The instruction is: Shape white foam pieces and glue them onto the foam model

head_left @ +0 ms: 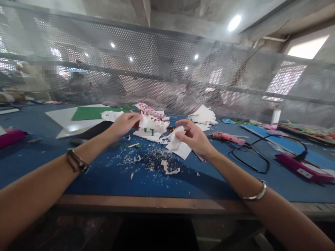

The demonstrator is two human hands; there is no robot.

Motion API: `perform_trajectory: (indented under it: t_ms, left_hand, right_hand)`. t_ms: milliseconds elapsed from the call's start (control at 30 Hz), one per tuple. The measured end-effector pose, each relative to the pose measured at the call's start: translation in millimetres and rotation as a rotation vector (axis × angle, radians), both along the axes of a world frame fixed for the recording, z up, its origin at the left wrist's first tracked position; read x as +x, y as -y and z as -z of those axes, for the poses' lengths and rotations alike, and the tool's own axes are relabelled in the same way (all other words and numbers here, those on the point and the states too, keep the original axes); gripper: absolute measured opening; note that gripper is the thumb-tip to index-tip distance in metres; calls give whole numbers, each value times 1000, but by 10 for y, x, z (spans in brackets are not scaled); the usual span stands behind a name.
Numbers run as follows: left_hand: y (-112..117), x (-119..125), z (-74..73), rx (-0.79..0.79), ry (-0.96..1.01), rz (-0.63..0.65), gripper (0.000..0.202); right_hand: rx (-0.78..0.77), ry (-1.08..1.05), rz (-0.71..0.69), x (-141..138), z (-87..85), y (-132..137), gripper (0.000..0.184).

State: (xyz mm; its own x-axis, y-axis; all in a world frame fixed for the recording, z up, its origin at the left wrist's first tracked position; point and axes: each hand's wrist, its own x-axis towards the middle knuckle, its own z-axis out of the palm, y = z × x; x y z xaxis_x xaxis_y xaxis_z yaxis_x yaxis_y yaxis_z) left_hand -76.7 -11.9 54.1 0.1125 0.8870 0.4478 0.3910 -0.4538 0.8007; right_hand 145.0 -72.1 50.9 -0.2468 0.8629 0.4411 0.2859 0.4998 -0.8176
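Apparently plain white paper (175, 141) in right hand (196, 139)

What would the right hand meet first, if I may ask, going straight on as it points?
Probably the pink and white object, though its depth relative to the right hand is unclear.

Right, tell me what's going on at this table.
The person's left hand is at the left side of a small pink-and-white piece with green posts; the right hand holds a white paper-like sheet. Pale scraps litter the blue table in front, and a pink tool lies to the right.
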Motion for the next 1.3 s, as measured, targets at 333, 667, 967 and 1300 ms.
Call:
perform_trajectory:
  t_ms: [333,667,967,1300]
  left_hand:
    - [147,174,135,212,-203,337,44]
    - [366,385,232,-130,62,651,24]
    - [373,379,196,-120,-62,761,11]
    - [357,387,230,-332,140,854,41]
  right_hand:
    - [-15,84,-123,-87,103,34,28]
    - [186,318,-85,-71,79,76,23]
    - [401,472,-185,-14,84,-12,29]
    - [139,417,-155,43,62,-4,18]
